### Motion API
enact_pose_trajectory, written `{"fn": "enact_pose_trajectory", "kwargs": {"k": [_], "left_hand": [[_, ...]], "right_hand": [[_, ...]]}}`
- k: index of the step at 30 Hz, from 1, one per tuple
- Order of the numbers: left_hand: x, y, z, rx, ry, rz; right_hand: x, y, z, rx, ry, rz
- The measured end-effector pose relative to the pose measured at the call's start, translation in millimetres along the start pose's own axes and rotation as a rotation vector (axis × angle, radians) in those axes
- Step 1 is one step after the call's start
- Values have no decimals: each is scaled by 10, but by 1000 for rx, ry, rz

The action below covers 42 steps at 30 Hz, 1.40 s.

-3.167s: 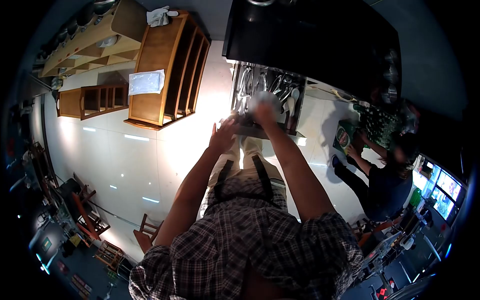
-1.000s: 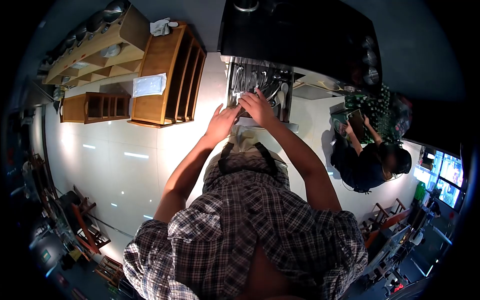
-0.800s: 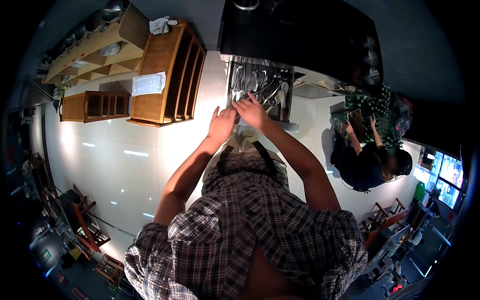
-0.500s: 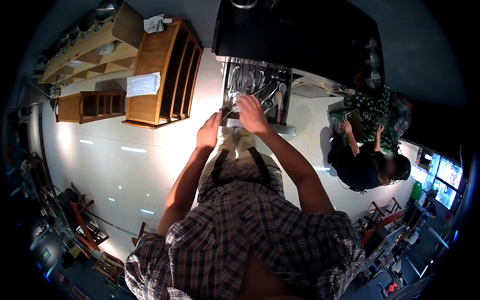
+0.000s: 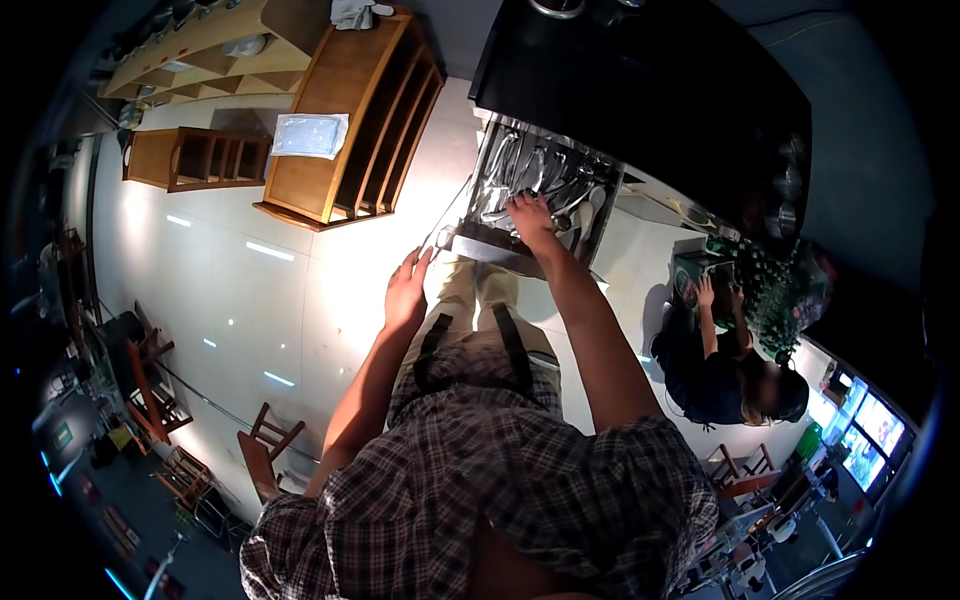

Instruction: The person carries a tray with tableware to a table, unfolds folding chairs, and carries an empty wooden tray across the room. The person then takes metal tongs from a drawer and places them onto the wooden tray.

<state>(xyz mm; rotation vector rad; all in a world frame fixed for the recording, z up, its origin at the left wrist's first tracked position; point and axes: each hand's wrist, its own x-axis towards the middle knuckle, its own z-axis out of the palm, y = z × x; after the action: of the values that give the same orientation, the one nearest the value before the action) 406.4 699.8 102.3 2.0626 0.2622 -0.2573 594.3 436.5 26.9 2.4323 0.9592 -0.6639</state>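
Note:
An open drawer (image 5: 500, 253) in front of me holds several metal utensils (image 5: 540, 160), lying lengthwise and crowded together. A pale spoon (image 5: 597, 200) lies near its right side. My right hand (image 5: 533, 220) reaches over the front panel into the drawer, fingers apart and down at the utensils; its fingertips are partly hidden among them. My left hand (image 5: 406, 287) is outside the drawer, at its front left corner. Its fingers are closed around a long thin metal utensil (image 5: 455, 208) that slants up along the drawer's left side; the exact kind is too thin to make out.
A black counter (image 5: 640, 90) stands above the drawer. To the left is a wooden shelf unit (image 5: 330, 95) with a plastic-wrapped packet (image 5: 311, 135) on top. At right, another person (image 5: 735, 375) works beside green plants (image 5: 775, 300). Wooden chairs (image 5: 262, 455) stand behind me.
My left hand has moved left and down, away from the drawer, with the thin utensil. My right hand stays over the utensils, a little farther from the left. The view has turned slightly.

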Motion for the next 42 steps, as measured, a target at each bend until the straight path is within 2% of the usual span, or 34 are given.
{"fn": "enact_pose_trajectory", "kwargs": {"k": [2,3,6,8,11,12,15,16,18,19,22,23,26,29,32,34,36,38,42], "left_hand": [[-56,27,-23,-16,2,-36],[-69,21,-29,-22,12,-51],[-50,-15,-51,-27,16,-67],[-54,-24,-74,-50,52,-91],[-42,-106,-58,-40,66,-69],[-31,-113,-55,-35,80,-51],[-13,-80,-16,-74,65,-43],[4,-68,-9,-94,65,-30],[24,-62,-1,-122,64,-18],[42,-75,13,-122,69,-7],[112,-82,37,-123,90,27],[133,-71,49,-122,105,43],[184,-9,101,-186,60,31],[250,-33,179,-233,111,93],[324,60,143,-243,124,123],[379,153,71,-397,22,34],[433,161,79,-392,34,62],[467,239,29,-299,87,178],[495,296,23,-221,54,233]], "right_hand": [[3,-65,0,-52,-125,18],[8,-81,7,-101,-73,4],[5,-26,11,-228,-126,-79],[-41,-26,20,-261,-83,-97],[-129,-75,-190,-140,115,-132],[-166,-73,-268,-142,114,-129],[-292,-82,-513,-94,362,-150],[-326,-93,-580,-98,365,-142],[-387,-133,-724,95,496,-183],[-431,-193,-882,70,392,-181],[-538,-332,-1161,170,443,-191],[-546,-353,-1126,224,541,-197],[-629,-406,-1075,269,554,-185],[-717,-432,-948,250,509,-178],[-808,-427,-1169,247,495,-181],[-786,-410,-1192,239,509,-184],[-771,-398,-1242,231,524,-188],[-765,-386,-1317,225,376,-241],[-686,-441,-1578,267,439,-402]]}}
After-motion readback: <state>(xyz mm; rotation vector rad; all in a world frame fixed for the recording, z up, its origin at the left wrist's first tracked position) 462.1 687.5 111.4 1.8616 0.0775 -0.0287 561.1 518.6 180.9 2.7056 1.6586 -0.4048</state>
